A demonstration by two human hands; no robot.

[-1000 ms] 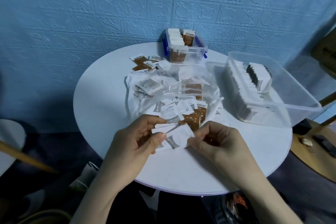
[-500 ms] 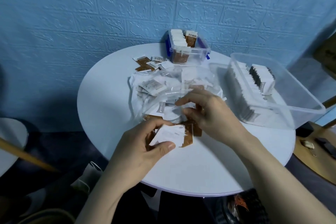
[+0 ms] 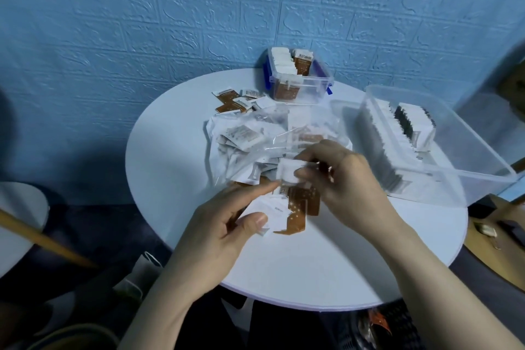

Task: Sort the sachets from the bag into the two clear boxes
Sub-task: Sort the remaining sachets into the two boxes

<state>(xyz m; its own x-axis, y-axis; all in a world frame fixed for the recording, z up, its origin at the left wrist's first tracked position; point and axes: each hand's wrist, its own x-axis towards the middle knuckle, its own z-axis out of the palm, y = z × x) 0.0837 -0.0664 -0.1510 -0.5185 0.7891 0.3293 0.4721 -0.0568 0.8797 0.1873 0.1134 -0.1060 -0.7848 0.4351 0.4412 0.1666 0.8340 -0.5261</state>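
Note:
A clear plastic bag (image 3: 255,133) full of white and brown sachets lies in the middle of the round white table (image 3: 176,167). My left hand (image 3: 224,224) holds a small stack of white sachets (image 3: 274,212) under its thumb near the bag's mouth. My right hand (image 3: 341,179) pinches one white sachet (image 3: 288,172) just above that stack. Brown sachets (image 3: 301,207) lie beneath both hands. A small clear box (image 3: 309,88) with brown sachets stands at the back. A large clear box (image 3: 466,150) with rows of white sachets stands on the right.
Several loose brown and white sachets (image 3: 235,99) lie behind the bag. The blue brick-pattern wall is close behind the table. A second white table (image 3: 17,207) and a wooden pole (image 3: 42,239) are on the left; a wooden stool (image 3: 500,236) sits on the right.
My right hand left the stack, reached into the bag's mouth and came up pinching a white sachet. My left hand kept its stack and stayed in place.

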